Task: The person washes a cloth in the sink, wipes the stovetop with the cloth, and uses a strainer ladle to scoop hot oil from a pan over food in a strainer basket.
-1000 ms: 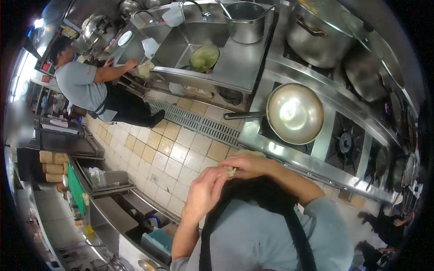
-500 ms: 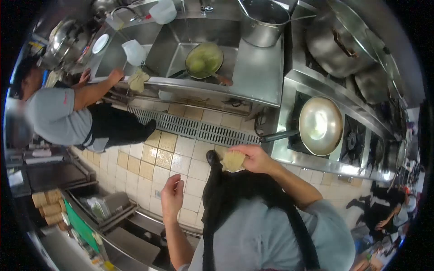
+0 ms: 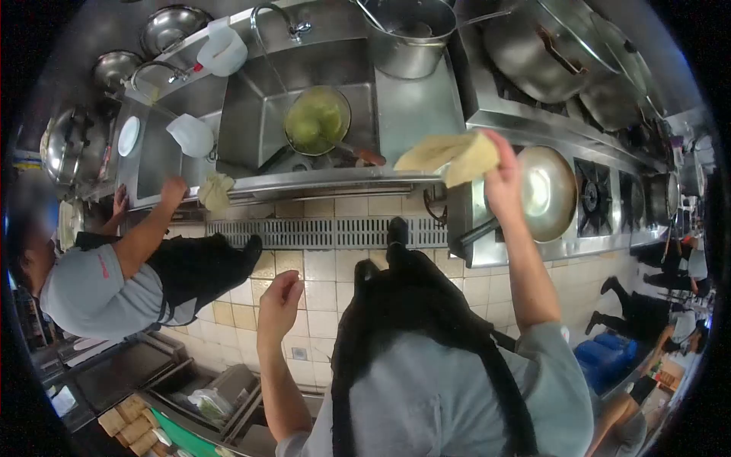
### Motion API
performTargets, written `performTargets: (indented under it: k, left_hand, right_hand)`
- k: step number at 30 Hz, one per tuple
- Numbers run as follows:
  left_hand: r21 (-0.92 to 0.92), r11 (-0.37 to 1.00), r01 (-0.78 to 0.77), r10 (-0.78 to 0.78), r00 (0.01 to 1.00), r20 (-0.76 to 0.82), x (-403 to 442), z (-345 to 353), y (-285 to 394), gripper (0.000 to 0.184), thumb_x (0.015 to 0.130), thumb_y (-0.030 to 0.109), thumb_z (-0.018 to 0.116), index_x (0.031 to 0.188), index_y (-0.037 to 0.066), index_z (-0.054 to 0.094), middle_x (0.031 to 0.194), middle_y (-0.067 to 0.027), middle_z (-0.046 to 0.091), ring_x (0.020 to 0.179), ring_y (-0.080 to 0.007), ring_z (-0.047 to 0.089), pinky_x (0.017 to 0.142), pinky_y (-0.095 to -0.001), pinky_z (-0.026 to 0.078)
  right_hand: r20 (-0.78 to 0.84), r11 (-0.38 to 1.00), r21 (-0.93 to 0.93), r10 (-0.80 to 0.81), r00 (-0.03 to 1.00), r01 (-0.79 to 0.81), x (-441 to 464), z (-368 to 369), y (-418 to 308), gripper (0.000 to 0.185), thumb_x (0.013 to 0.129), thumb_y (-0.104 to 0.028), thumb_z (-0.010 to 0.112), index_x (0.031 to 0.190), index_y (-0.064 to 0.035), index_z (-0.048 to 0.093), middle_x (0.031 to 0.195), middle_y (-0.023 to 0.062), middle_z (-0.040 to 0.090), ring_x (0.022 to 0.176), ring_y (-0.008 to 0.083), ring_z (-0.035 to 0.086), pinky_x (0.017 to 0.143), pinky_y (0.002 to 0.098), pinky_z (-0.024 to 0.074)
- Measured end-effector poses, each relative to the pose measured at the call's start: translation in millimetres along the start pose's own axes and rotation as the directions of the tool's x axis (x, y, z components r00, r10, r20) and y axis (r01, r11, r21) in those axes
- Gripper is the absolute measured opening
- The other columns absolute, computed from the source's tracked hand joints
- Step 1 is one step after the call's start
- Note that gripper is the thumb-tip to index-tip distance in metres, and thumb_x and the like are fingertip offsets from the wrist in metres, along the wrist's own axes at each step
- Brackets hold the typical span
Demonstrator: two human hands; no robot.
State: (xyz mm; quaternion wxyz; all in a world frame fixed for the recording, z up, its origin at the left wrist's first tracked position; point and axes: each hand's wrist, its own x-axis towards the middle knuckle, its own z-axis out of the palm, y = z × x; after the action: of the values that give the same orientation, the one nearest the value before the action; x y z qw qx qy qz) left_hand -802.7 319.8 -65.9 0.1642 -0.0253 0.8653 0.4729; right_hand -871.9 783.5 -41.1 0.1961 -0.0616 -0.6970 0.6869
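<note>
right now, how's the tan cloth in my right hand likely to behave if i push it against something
The tan cloth will probably flop and fold, since it shows creases and bends. It's likely light, as your right hand alone holds it out by one end. Being thin, it seems unlikely to roll.

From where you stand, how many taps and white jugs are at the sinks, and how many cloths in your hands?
Taps: 2
White jugs: 2
Cloth in my right hand: 1
Total: 5
</note>
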Motion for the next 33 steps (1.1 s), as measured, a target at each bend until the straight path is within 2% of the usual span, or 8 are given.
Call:
performTargets:
  k: [1, 3, 7, 9, 14, 18, 25, 33]
  left_hand:
    - [0.028, 0.999, -0.027, 0.027, 0.999, 0.021, 10, -1, 9, 0.029, 0.096, 0.016, 0.066, 0.12, -0.001, 0.064, 0.099, -0.0108, 0.072, 0.087, -0.0162, 0.068, 0.076, -0.0295, 0.053]
    - [0.088, 0.996, -0.016, 0.01, 0.998, 0.069, 28, -9, 29, 0.03, 0.096, 0.015, 0.066, 0.121, -0.001, 0.063, 0.103, -0.0109, 0.072, 0.089, -0.0167, 0.068, 0.077, -0.0287, 0.053]
    - [0.062, 0.997, 0.051, -0.055, 0.996, 0.07, 56, -22, 21, 0.032, 0.096, 0.016, 0.066, 0.122, -0.001, 0.063, 0.113, -0.0134, 0.07, 0.092, -0.0178, 0.067, 0.078, -0.0292, 0.053]
    - [0.085, 0.996, 0.041, -0.045, 0.998, 0.046, 68, -28, 13, 0.032, 0.095, 0.016, 0.067, 0.122, -0.002, 0.063, 0.111, -0.0126, 0.07, 0.092, -0.0163, 0.067, 0.079, -0.029, 0.053]
    - [0.08, 0.978, 0.191, -0.196, 0.978, 0.065, 83, -39, 26, 0.031, 0.097, 0.016, 0.066, 0.122, -0.002, 0.063, 0.106, -0.0099, 0.071, 0.09, -0.0145, 0.067, 0.078, -0.0276, 0.052]
    - [0.026, 0.957, 0.288, -0.289, 0.948, 0.131, 105, -69, -19, 0.03, 0.097, 0.016, 0.065, 0.123, 0.0, 0.064, 0.103, -0.0076, 0.07, 0.088, -0.0119, 0.065, 0.077, -0.0268, 0.052]
    - [-0.124, 0.939, 0.32, -0.281, 0.925, 0.256, 199, -128, -55, 0.026, 0.097, 0.011, 0.065, 0.121, 0.0, 0.064, 0.103, -0.0036, 0.068, 0.09, -0.0083, 0.06, 0.079, -0.0238, 0.049]
    - [0.332, 0.943, 0.015, -0.158, 0.899, 0.409, 354, -151, -26, 0.03, 0.098, 0.022, 0.062, 0.118, 0.0, 0.065, 0.105, -0.013, 0.07, 0.092, -0.0211, 0.066, 0.085, -0.033, 0.051]
  right_hand:
    - [-0.006, 1.0, 0.008, -0.001, 1.0, 0.001, 6, -4, 23, 0.04, 0.094, -0.004, 0.06, 0.134, -0.0014, 0.055, 0.13, 0.0114, 0.061, 0.11, 0.0175, 0.062, 0.095, 0.0306, 0.0513]
    - [0.134, 0.876, -0.482, 0.062, 0.989, 0.01, 17, -12, 61, 0.047, 0.092, -0.007, 0.062, 0.138, -0.0044, 0.051, 0.142, 0.0182, 0.05, 0.12, 0.0236, 0.059, 0.097, 0.0328, 0.0511]
    - [0.192, 0.866, -0.478, 0.27, 0.943, -0.15, 30, -15, 82, 0.054, 0.091, -0.011, 0.065, 0.141, -0.0061, 0.046, 0.148, 0.0241, 0.04, 0.128, 0.0345, 0.052, 0.102, 0.0401, 0.0493]
    - [0.344, 0.659, -0.717, 0.049, 0.938, 0.229, 40, -19, 112, 0.063, 0.088, -0.016, 0.071, 0.143, -0.0034, 0.043, 0.147, 0.0245, 0.04, 0.125, 0.0381, 0.053, 0.105, 0.0436, 0.0459]
    - [0.351, 0.521, -0.817, 0.114, 0.929, 0.245, 43, -4, 156, 0.078, 0.079, -0.015, 0.074, 0.148, -0.0076, 0.04, 0.151, 0.0234, 0.037, 0.13, 0.0486, 0.042, 0.111, 0.0516, 0.0359]
    - [0.276, 0.325, -0.919, 0.119, 0.954, 0.225, 58, 18, 162, 0.072, 0.079, -0.019, 0.074, 0.144, -0.0057, 0.045, 0.145, 0.0224, 0.044, 0.126, 0.0409, 0.046, 0.109, 0.0506, 0.0371]
    - [-0.095, 0.361, -0.932, -0.183, 0.979, -0.023, 159, 87, 223, 0.057, 0.076, -0.019, 0.073, 0.128, -0.0024, 0.059, 0.127, 0.023, 0.059, 0.115, 0.0423, 0.052, 0.1, 0.0515, 0.0386]
    - [0.108, 0.273, -0.952, -0.126, 0.986, 0.139, 194, 192, 227, 0.043, 0.074, -0.013, 0.073, 0.117, -0.0095, 0.065, 0.115, 0.0138, 0.06, 0.107, 0.0358, 0.055, 0.098, 0.048, 0.0417]
